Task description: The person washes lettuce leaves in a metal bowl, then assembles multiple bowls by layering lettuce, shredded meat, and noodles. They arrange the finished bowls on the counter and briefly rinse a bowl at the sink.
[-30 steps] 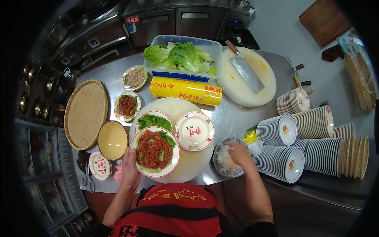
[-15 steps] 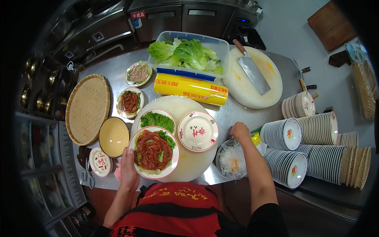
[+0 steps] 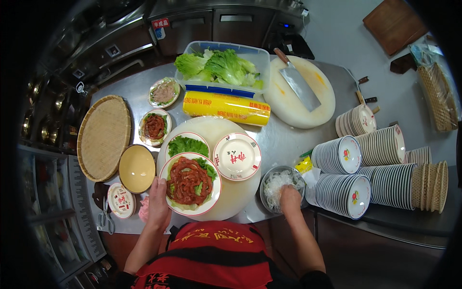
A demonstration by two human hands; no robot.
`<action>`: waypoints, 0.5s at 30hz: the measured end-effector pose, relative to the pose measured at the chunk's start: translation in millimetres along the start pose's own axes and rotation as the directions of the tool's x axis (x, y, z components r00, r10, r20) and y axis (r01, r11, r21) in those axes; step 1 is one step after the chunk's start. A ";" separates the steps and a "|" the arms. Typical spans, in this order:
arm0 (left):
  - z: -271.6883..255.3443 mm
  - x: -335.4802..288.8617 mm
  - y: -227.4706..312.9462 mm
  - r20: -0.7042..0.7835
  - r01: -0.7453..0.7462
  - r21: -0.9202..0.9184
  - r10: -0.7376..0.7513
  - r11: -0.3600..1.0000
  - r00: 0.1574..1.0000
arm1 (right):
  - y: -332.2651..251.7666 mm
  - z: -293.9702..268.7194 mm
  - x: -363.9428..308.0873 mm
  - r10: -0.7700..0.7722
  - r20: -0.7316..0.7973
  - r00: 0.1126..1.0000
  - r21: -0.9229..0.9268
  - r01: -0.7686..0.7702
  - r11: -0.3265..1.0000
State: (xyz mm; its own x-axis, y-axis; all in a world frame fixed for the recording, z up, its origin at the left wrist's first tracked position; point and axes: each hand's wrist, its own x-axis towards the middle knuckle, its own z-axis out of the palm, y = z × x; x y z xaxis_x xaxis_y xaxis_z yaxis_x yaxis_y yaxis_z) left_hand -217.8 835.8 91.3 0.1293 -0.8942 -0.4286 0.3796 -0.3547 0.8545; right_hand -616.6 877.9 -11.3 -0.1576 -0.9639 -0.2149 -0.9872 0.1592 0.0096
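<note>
My left hand (image 3: 157, 202) grips the left rim of a white, red-edged plate. On that plate lie reddish-brown marinated meat strips (image 3: 190, 182) over green lettuce. The plate is held above the near side of a round white cutting board (image 3: 236, 197). My right hand (image 3: 290, 200) reaches down into a metal bowl (image 3: 266, 198) of translucent white shreds (image 3: 278, 182); its fingertips are hidden there. Behind the held plate sits a plate of lettuce leaves (image 3: 186, 146), partly covered by it. An upside-down white plate (image 3: 237, 156) rests to its right on the board.
Yellow wrap rolls (image 3: 226, 108) lie in front of a lettuce tub (image 3: 262, 62). A cleaver (image 3: 299, 86) rests on another board (image 3: 317, 72). Plate stacks (image 3: 337, 156) fill the right. Left are a bamboo tray (image 3: 103, 137), yellow bowl (image 3: 137, 168), scissors (image 3: 107, 219) and two filled plates (image 3: 154, 127).
My right hand has moved from the bowl's far side down into the shreds. Clear film that bulged over the bowl's near side no longer shows there. My left hand still holds the meat plate.
</note>
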 end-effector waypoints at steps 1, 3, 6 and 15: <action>-4.4 0.6 -1.8 -0.001 -0.009 0.007 0.009 1.000 1.000 | -1.4 -8.2 3.0 -0.044 0.027 0.999 -0.025 0.044 0.999; -5.5 -4.1 1.0 -0.024 -0.016 0.001 0.016 1.000 1.000 | -2.9 -25.9 1.9 -0.029 0.035 0.999 -0.019 0.030 0.999; 10.4 -13.0 13.0 -0.107 -0.008 -0.086 -0.001 0.996 0.994 | -9.6 -68.1 12.8 0.089 0.104 0.991 -0.106 -0.078 0.991; -21.5 -17.1 -12.8 -0.083 -0.078 -0.011 0.077 0.997 0.994 | 27.6 -21.0 58.6 0.069 -0.192 0.979 0.358 0.004 0.934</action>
State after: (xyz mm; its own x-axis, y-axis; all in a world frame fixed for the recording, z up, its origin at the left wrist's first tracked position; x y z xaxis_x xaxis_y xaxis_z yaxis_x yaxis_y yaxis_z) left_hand -205.2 861.5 81.4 0.2333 -0.8931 -0.3847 0.3787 -0.2809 0.8819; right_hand -653.6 821.3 -3.1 -0.2271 -0.9736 -0.0225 -0.9136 0.2209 -0.3414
